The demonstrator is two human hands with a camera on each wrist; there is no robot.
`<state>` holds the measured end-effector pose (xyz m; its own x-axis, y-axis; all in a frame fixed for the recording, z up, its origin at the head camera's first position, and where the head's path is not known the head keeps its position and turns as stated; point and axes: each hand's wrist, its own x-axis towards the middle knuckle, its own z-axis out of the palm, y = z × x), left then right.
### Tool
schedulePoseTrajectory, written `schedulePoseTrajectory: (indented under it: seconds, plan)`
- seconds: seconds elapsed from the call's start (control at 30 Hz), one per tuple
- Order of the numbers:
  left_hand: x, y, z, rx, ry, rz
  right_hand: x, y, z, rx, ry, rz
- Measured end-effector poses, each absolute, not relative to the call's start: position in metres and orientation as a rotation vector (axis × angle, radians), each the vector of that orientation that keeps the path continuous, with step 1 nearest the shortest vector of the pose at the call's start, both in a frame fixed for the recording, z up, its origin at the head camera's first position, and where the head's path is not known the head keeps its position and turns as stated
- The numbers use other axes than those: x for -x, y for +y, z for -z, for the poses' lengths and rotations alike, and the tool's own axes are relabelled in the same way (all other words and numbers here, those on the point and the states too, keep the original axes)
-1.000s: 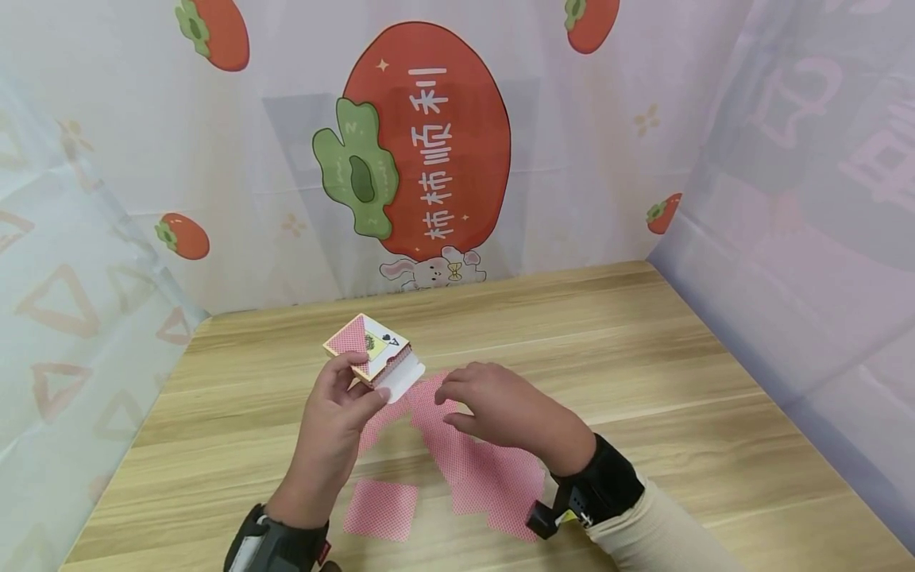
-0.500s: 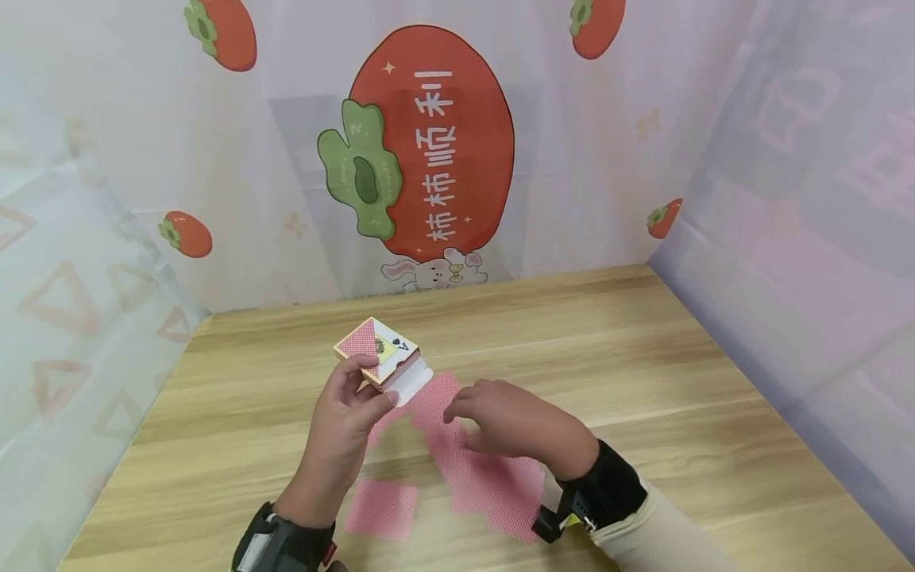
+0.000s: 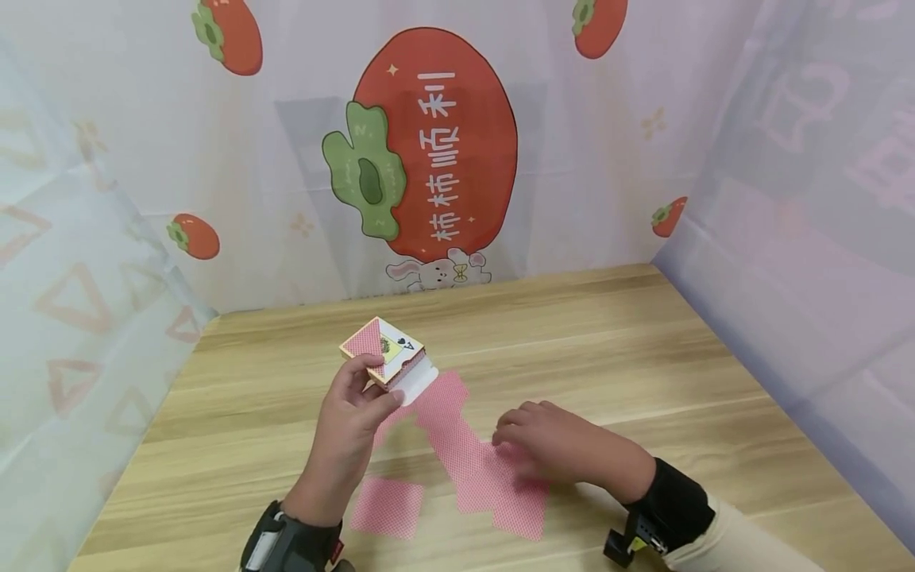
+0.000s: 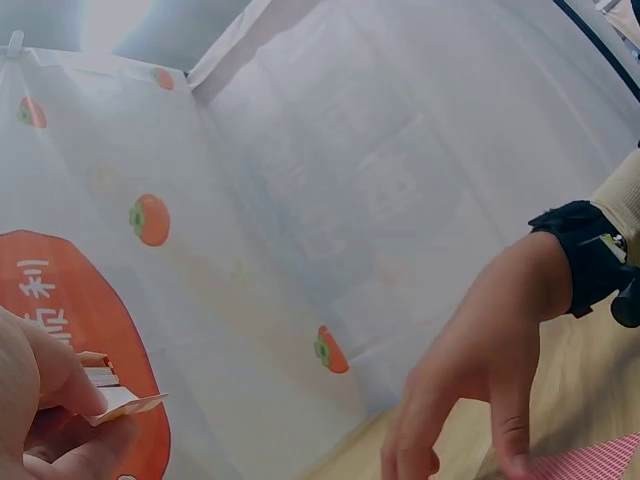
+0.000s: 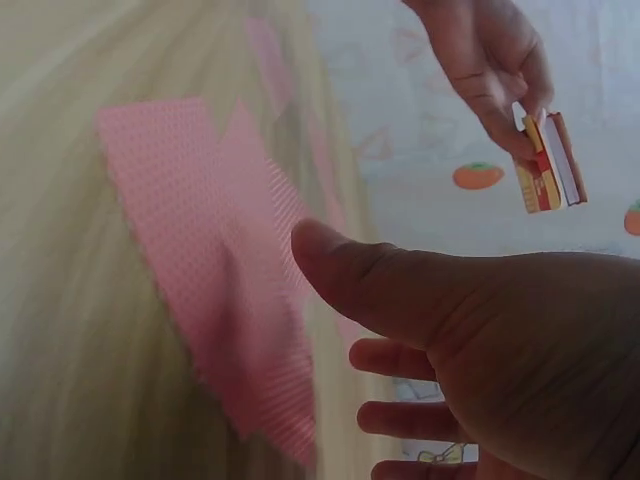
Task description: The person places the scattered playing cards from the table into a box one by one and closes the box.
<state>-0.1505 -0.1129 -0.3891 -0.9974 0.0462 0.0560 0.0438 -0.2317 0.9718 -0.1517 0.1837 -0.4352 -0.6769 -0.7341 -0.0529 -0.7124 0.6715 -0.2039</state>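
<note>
My left hand [image 3: 346,421] grips a playing-card box [image 3: 397,343] above the table, thumb on one side and fingers on the other. The box shows a red-checked corner and an ace of spades; its white end flap [image 3: 418,383] hangs open, and card edges show inside. A trail of overlapping red-backed playing cards [image 3: 453,445] lies face down, partly behind the left hand. Over the right end of that trail is my right hand [image 3: 554,441], fingers loosely bent. In the right wrist view its thumb and fingers [image 5: 388,358] are spread apart with nothing between them.
A separate face-down card [image 3: 388,508] lies nearer the front, left of the trail. The wood-grain table [image 3: 643,349] is bounded by a persimmon-print cloth [image 3: 586,175] at the back and hanging cloth at both sides.
My right hand has moved right and toward the front, from the middle of the card trail to its right end. The left hand and box have shifted slightly right in view.
</note>
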Motion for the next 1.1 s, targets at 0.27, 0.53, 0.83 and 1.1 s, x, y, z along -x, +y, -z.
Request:
schedulePoseTrajectory:
  seconds: [0.27, 0.53, 0.83, 1.1]
  plan:
    - [0.144, -0.115, 0.385, -0.109, 1.988, -2.431, 0.139, 0.207, 0.440, 1.265, 2.625, 0.206]
    - [0.140, -0.121, 0.385, -0.119, 1.982, -2.433, 0.139, 0.199, 0.434, 1.490, 2.612, 0.095]
    - [0.139, -0.121, 0.385, -0.127, 1.985, -2.442, 0.142, 0.177, 0.424, 1.563, 2.510, -0.011]
    - [0.137, -0.121, 0.384, -0.132, 1.997, -2.427, 0.153, 0.153, 0.425, 1.493, 2.531, -0.090]
